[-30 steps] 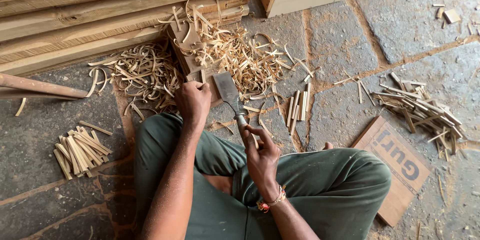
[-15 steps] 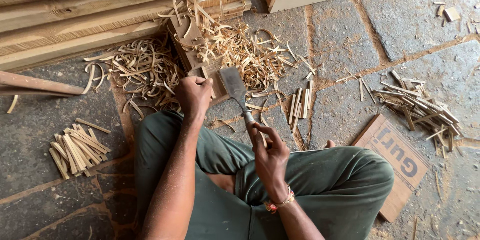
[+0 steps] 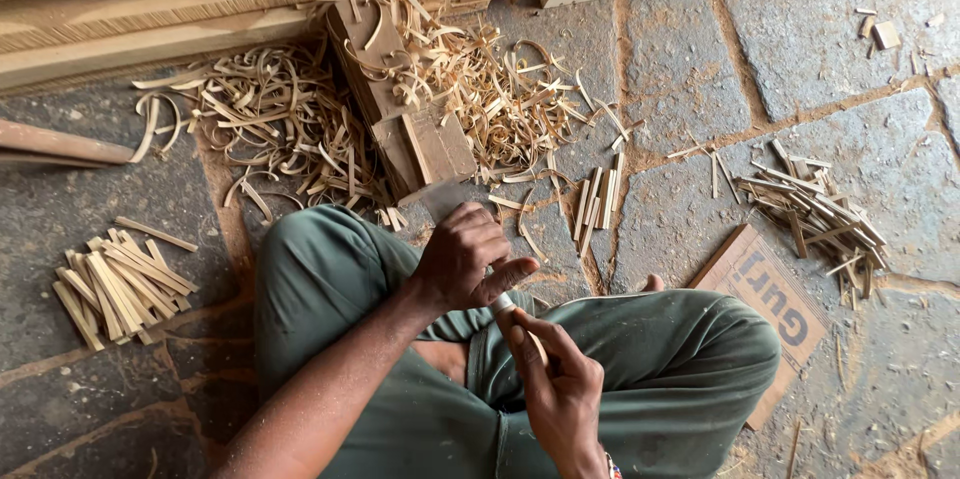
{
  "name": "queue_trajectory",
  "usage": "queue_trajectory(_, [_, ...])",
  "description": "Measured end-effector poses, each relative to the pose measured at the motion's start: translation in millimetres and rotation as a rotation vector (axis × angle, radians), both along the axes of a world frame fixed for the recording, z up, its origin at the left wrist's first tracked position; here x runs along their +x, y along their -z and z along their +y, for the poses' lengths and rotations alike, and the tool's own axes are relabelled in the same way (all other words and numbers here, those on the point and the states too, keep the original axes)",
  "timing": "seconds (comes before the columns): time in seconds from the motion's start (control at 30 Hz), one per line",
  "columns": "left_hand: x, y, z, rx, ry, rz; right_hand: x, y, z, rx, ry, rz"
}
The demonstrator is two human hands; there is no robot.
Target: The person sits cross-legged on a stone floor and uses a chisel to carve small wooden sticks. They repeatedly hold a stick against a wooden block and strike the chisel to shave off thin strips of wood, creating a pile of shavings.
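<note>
Head view: near the centre of the frame the left hand point(image 3: 462, 257) closes its grip around a flat grey metal blade point(image 3: 443, 201), only the tip showing above the knuckles. Just below, the right hand point(image 3: 558, 387) pinches a thin pale wooden sliver point(image 3: 535, 343) — it lies over the lap of the green trousers point(image 3: 660, 369). The fingers sit very near the edge, so a slip could nick them; the sliver looks thin enough to snap. Above, a worn brown wooden block point(image 3: 420, 134) stands among curled pale shavings point(image 3: 290, 124). A stack of cut pale sticks point(image 3: 118, 284) lies on the stone floor point(image 3: 700, 89) at the left — well apart.
</note>
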State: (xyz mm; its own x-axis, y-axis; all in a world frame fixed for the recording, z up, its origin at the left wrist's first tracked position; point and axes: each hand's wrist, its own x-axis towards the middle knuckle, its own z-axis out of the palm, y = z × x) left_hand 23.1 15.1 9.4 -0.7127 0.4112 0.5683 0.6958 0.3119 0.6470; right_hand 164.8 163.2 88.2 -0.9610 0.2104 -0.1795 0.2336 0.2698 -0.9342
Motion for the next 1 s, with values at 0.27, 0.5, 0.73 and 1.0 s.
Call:
queue_trajectory(0.27, [0, -7, -3, 0.068, -0.027, 0.007, -4, -3, -2, 0.027, 0.000, -0.043])
queue_trajectory(0.5, [-1, -8, -4, 0.072, -0.035, -0.010, -8, -9, -4, 0.115, -0.031, -0.047])
queue_trajectory(0.73, [-3, -1, -2, -0.084, 0.022, -0.146, -8, -9, -5, 0.212, -0.090, -0.060])
queue_trajectory(1.0, [-19, 29, -4, -0.391, 0.082, -0.144, -12, 16, -17, 0.291, -0.108, 0.024])
